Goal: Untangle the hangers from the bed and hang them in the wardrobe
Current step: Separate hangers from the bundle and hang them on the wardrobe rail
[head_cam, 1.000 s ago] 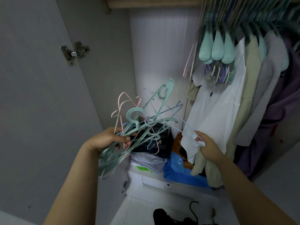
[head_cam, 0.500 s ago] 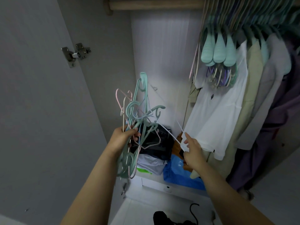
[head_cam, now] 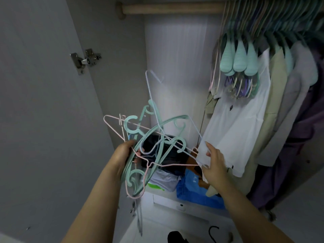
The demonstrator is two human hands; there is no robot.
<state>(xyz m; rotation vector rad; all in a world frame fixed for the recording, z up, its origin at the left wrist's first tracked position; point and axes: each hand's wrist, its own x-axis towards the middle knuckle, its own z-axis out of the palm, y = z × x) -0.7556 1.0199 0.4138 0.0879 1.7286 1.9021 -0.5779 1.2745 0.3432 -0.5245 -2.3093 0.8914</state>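
My left hand (head_cam: 125,153) grips a tangled bundle of hangers (head_cam: 149,137), teal plastic ones mixed with thin pink wire ones, in front of the open wardrobe. A pale thin wire hanger (head_cam: 153,95) sticks up out of the bundle, its hook near the back wall. My right hand (head_cam: 214,158) pinches the lower right corner of that pale hanger, just in front of a white shirt. The wooden wardrobe rail (head_cam: 171,8) runs across the top, bare on its left half.
Many teal hangers (head_cam: 238,58) and shirts, among them a white T-shirt (head_cam: 235,130), crowd the rail's right side. Folded clothes (head_cam: 194,188) lie on the wardrobe shelf below. The open door with its hinge (head_cam: 85,60) stands on the left. Dark items lie on the floor.
The bundle has swung and spread out, and the pale wire hanger now stands up higher and apart from it. My right hand has shifted right and slightly up with its corner.
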